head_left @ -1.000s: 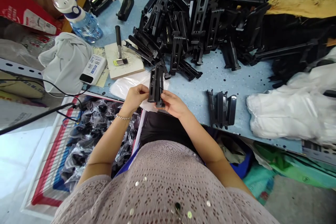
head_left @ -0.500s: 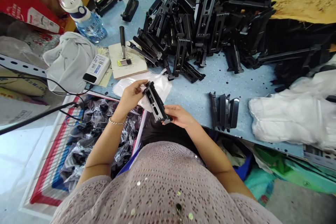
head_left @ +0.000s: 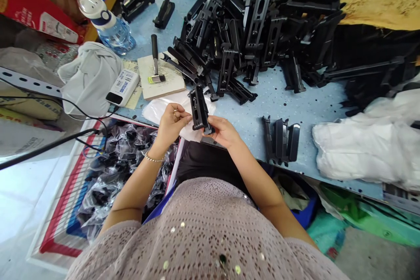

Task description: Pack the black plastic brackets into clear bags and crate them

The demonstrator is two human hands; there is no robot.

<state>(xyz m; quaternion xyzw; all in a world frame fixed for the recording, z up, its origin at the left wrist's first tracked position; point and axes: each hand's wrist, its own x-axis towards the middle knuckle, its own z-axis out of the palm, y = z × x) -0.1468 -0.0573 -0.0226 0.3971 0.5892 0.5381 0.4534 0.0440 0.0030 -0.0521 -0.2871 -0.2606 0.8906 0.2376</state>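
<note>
My right hand (head_left: pixel 225 132) grips the lower end of a long black slotted bracket (head_left: pixel 198 107), which is held tilted over the front edge of the table. My left hand (head_left: pixel 173 124) is at the bracket's left side, its fingers curled and thumb and fingertips pinched together close to the bracket. Whether something small is between those fingertips cannot be made out. Beneath and behind the bracket lie thin white plastic bags (head_left: pixel 160 106). To the right, a few similar black brackets (head_left: pixel 281 140) stand side by side at the table edge.
A big heap of black brackets (head_left: pixel 259 22) covers the table's back. A hammer (head_left: pixel 155 57) lies on a board (head_left: pixel 173 85) near a white box-shaped device (head_left: pixel 123 87) and a water bottle (head_left: pixel 114 35). White bagged bundles (head_left: pixel 357 148) sit right; a basket (head_left: pixel 61 223) with plastic-wrapped parts is below left.
The bracket has turned more upright and moved slightly up. My left hand has let go of its top end and come down to its left side. My right hand still grips its lower end.
</note>
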